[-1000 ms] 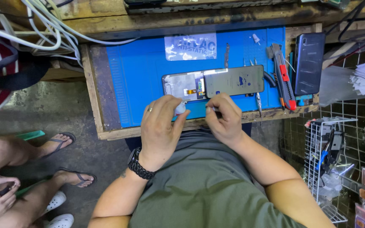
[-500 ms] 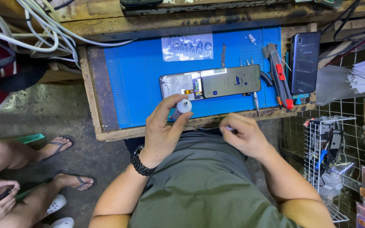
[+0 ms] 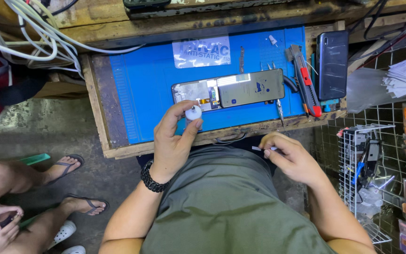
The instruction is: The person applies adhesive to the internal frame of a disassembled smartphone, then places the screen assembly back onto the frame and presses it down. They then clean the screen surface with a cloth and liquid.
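Note:
My left hand (image 3: 174, 141) holds a small white roll of tape (image 3: 193, 113) between thumb and fingers, just above the near edge of the blue mat (image 3: 142, 89). My right hand (image 3: 290, 157) is low over my lap, pinching a short white strip (image 3: 258, 148). An opened phone (image 3: 229, 90) lies flat on the mat beyond both hands, its back half to the left and a grey screen panel to the right.
A red-and-grey utility knife (image 3: 305, 80), tweezers (image 3: 279, 106) and a dark phone (image 3: 332, 65) lie at the mat's right. White cables (image 3: 34, 37) hang at top left. A wire rack (image 3: 367, 164) stands to my right. Another person's legs in sandals (image 3: 48, 174) are at left.
Both hands have pulled back from the opened phone. My right hand dropped toward my lap with a small white strip. My left hand now holds the white roll up in plain view.

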